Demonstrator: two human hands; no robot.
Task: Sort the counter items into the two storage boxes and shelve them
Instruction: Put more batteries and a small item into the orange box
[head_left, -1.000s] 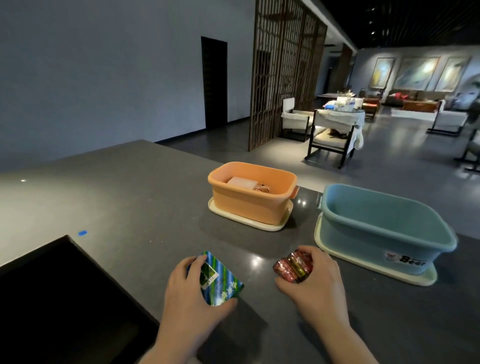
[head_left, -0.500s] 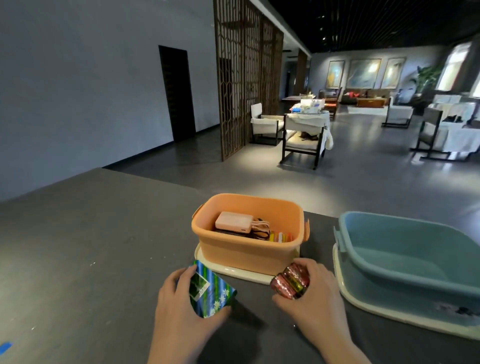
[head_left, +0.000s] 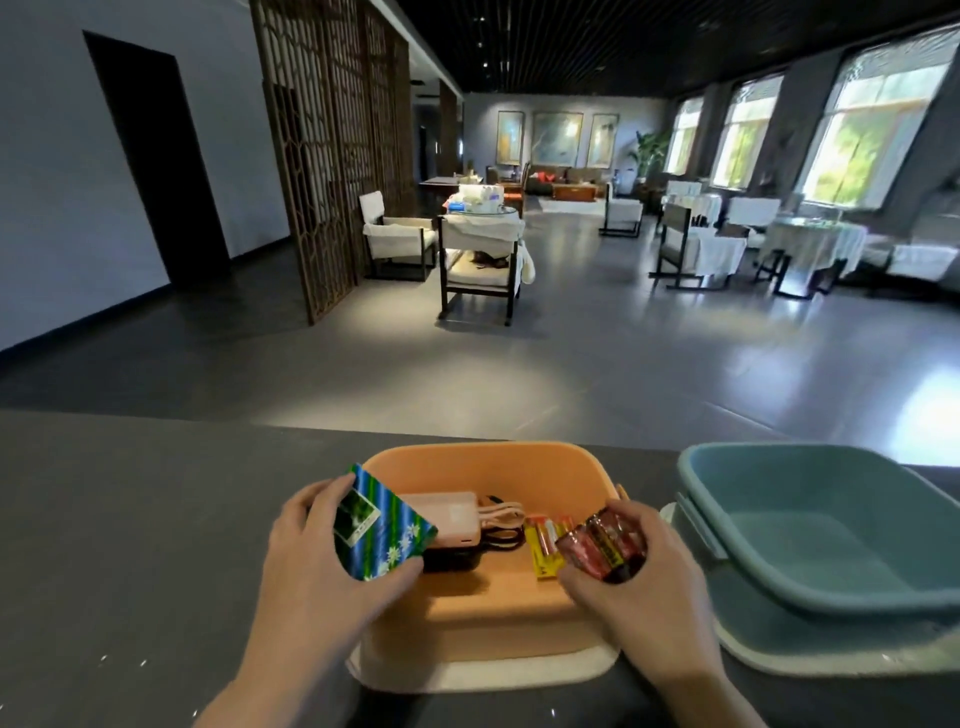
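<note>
Both hands over the orange box (head_left: 483, 457) on the counter (head_left: 130, 545). Left hand (head_left: 317, 561) pinches a blue-green striped packet (head_left: 382, 525) at the box's left rim. Right hand (head_left: 639, 582) curls round a red battery pack (head_left: 602, 545) above the box's right side. Inside: pink power bank (head_left: 452, 517) w/ cable, yellow batteries (head_left: 543, 545). Blue box (head_left: 810, 525) just beside, to the right.

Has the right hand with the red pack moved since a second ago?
Yes. The right hand carried the red pack from the counter up over the orange box.
</note>
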